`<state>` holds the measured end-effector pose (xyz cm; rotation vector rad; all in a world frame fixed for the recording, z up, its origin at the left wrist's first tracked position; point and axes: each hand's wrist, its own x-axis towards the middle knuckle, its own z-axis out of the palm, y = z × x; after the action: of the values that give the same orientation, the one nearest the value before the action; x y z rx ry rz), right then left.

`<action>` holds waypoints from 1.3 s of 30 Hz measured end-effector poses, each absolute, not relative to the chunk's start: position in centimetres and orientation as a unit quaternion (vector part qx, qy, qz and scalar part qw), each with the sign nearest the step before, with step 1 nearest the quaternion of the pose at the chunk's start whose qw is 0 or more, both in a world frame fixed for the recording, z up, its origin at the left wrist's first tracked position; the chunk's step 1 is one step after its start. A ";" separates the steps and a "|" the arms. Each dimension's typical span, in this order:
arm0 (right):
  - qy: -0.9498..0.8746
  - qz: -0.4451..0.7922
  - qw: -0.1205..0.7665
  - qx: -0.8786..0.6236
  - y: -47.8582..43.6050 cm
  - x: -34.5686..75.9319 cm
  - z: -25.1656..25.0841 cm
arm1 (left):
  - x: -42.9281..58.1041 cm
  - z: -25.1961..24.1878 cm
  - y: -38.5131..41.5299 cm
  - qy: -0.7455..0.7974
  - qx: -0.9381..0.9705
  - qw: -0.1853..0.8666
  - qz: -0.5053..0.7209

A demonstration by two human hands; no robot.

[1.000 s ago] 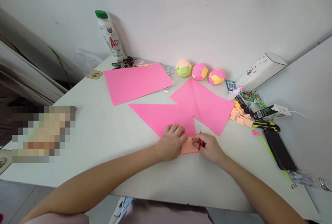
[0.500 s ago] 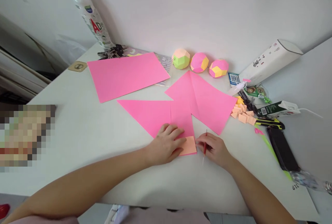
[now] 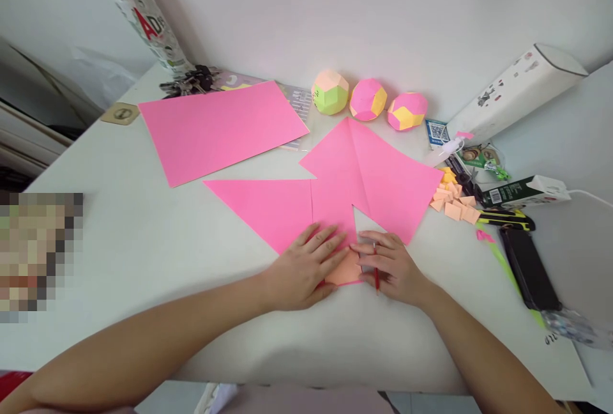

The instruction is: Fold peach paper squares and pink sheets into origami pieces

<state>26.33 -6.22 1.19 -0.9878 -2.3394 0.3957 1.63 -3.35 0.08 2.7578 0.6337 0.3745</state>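
On the white table lies a creased, cut pink paper (image 3: 330, 203), with a small peach paper rectangle (image 3: 347, 268) along its lower edge. My left hand (image 3: 306, 267) lies flat over both papers, fingers spread and pressing down, hiding the rectangle's left part. At the rectangle's right edge, the fingertips of my right hand (image 3: 395, 270) touch the paper. Tucked between those right fingers is a thin red pen-like stick (image 3: 376, 276), held roughly upright in the picture; its exact kind is too small to make out.
Another pink sheet (image 3: 220, 130) lies at the back left, near keys (image 3: 191, 80) and a tall bottle (image 3: 143, 18). Three paper balls (image 3: 368, 99) line the wall. Peach paper pieces (image 3: 454, 203), a utility knife (image 3: 507, 219) and a black case (image 3: 529, 267) sit on the right.
My left hand has flattened and spread further over the papers. My right fingers have moved left onto the peach rectangle's edge, the red stick staying in them. The view has shifted slightly.
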 end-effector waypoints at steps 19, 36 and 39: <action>-0.843 0.118 0.341 -0.399 -6.2 26.0 1.2 | 1.6 -0.1 -3.4 0.242 0.935 0.153 0.208; -0.844 0.128 0.313 -0.416 -6.2 25.9 1.2 | 1.7 0.0 -3.0 0.178 0.970 0.123 0.107; -0.844 0.127 0.308 -0.420 -6.2 26.0 1.1 | 1.7 0.0 -3.1 0.171 0.971 0.126 0.106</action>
<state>25.99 -6.22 1.11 -1.1093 -2.2329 0.3362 1.71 -3.05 0.04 2.8290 0.4979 0.3090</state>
